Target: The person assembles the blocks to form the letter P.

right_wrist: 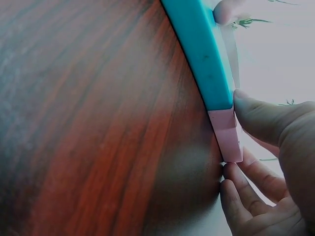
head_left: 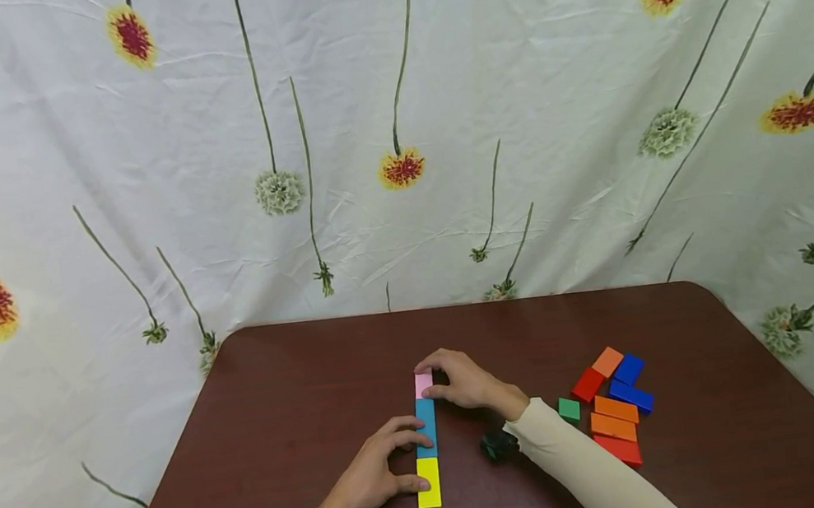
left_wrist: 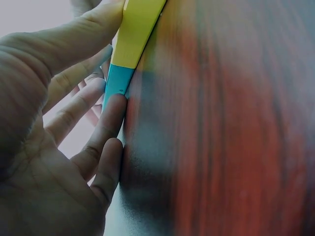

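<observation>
A yellow block (head_left: 429, 497), a blue block (head_left: 425, 414) and a pink block (head_left: 424, 383) lie end to end in a straight row on the table, yellow nearest me. My left hand (head_left: 370, 473) rests along the row from the left, thumb on the yellow block and fingertips on the blue one. At the far end, my right hand (head_left: 468, 382) pinches the pink block, its fingers at the far end and the thumb near the blue joint. The right wrist view shows the pink block (right_wrist: 227, 135) flush against the blue block's (right_wrist: 202, 54) end.
To the right lies a loose group of blocks: a green cube (head_left: 568, 410), red blocks (head_left: 617, 450), orange blocks (head_left: 614, 427) and blue blocks (head_left: 631, 396). My right sleeve (head_left: 586, 467) passes just left of them. A flowered white cloth (head_left: 345, 235) hangs behind the brown table (head_left: 282, 408).
</observation>
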`<state>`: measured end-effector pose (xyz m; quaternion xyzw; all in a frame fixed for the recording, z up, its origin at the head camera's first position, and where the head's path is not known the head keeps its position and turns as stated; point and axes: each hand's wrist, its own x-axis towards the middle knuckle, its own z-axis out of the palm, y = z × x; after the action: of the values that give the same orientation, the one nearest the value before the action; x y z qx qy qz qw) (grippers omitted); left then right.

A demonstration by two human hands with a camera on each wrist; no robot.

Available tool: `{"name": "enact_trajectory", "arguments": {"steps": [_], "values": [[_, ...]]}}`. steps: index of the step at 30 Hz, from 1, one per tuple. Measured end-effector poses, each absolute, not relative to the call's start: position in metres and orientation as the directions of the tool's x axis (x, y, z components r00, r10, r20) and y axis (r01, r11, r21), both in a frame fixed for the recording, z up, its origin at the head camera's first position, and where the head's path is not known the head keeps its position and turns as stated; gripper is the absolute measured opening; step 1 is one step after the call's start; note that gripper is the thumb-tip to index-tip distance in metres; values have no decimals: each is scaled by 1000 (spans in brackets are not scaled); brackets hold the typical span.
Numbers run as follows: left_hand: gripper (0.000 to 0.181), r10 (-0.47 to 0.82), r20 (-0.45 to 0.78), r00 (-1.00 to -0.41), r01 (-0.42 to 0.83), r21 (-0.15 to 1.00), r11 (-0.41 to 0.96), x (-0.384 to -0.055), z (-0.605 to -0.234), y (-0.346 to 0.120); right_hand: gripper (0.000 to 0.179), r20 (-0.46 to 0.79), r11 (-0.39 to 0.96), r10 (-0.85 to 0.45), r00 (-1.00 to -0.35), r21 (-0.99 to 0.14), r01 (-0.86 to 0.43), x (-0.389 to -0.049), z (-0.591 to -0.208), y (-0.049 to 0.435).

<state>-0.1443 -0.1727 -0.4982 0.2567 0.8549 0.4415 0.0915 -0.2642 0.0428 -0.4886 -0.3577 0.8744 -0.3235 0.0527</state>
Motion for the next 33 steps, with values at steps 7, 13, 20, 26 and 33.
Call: {"name": "enact_trajectory", "arguments": {"steps": [7, 13, 20, 26, 33], "values": [[36, 517, 66, -853, 345, 816, 465, -144, -499, -172, 34, 141, 535, -666, -733, -594, -600, -266, -491, 44], [35, 517, 63, -853, 342, 816, 466, -145, -501, -172, 32, 140, 537, -673, -727, -584, -609, -265, -491, 45], [38, 506, 82, -859, 356, 806, 473, -146, -502, -172, 32, 140, 537, -671, -728, -585, -608, -266, -492, 44], [50, 506, 76, -859, 357, 798, 486, -149, -501, -172, 32, 132, 541, -669, -732, -588, -601, -265, -491, 44], [62, 550, 10, -835, 326, 814, 480, -158, -497, -173, 33, 127, 541, -669, -733, -592, -597, -265, -491, 45]]}}
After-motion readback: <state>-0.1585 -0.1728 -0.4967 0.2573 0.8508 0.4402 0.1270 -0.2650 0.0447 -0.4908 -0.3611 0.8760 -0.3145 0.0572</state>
